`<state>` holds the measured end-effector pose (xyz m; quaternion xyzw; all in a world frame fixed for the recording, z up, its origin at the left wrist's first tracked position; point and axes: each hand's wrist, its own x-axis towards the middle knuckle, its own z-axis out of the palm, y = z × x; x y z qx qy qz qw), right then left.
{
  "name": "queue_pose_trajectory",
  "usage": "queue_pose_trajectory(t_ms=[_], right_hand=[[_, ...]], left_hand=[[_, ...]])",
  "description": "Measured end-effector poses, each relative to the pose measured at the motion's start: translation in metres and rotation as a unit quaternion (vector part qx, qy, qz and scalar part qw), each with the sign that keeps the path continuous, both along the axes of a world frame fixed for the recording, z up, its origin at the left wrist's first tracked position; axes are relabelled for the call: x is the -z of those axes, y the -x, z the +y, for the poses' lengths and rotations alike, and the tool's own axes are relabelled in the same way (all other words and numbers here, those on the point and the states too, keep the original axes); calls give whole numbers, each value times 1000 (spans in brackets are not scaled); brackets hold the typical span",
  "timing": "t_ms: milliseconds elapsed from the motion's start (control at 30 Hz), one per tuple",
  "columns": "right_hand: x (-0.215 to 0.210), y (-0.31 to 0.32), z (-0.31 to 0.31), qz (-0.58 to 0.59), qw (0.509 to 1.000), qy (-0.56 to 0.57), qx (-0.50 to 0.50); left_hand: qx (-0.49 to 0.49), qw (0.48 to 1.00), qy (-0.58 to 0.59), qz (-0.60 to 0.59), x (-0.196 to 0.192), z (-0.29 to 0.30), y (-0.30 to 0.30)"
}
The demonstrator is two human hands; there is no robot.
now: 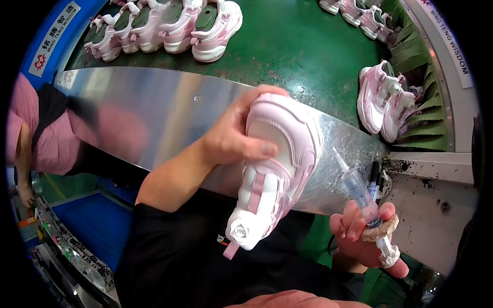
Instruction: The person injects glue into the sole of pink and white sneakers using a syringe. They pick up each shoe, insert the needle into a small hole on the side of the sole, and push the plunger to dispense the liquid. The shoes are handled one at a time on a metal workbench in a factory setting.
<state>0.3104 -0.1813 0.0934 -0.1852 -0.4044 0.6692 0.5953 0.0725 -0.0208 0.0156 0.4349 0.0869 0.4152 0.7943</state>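
My left hand [233, 128] grips a pink and white sneaker [280, 164] by its toe end, the thumb lying across the upper. The shoe's toe points away from me, and its tongue with a pink pull tab hangs toward my body. To the right, my right hand [359, 238] is closed around a clear syringe [362, 197] with a thin pointed tip. That tip points up and to the left, apart from the shoe. Whitish material is wrapped around the syringe's flange and plunger end. Some clear content shows in the barrel.
A metal ledge [169, 102] runs along a green belt [287, 46]. Several pink and white sneakers [215, 31] line its far left; another pair [377, 100] stands right, by green curtain strips [431, 113]. Dark markers [375, 177] lie beside the syringe. A person in pink [56, 131] is at left.
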Motion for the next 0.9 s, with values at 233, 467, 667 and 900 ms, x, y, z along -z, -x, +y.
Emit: queue_pose_trajectory(t_ms=[233,467,667,900], right_hand=[[-8,25,21,-20,999,-14,-47],[-5,31,31,-24,998,-10,-53],[-1,30,29,-32,998,-48,-6],[2,27,29,-31,999,-40,5]], left_hand=[[-1,1000,10,28,-15,-9,4],[-6,999,-17,33,-14,-10,6],[-14,999,-11,32,-12,-9,6],[-20,998,19,54,-16,-8,7]])
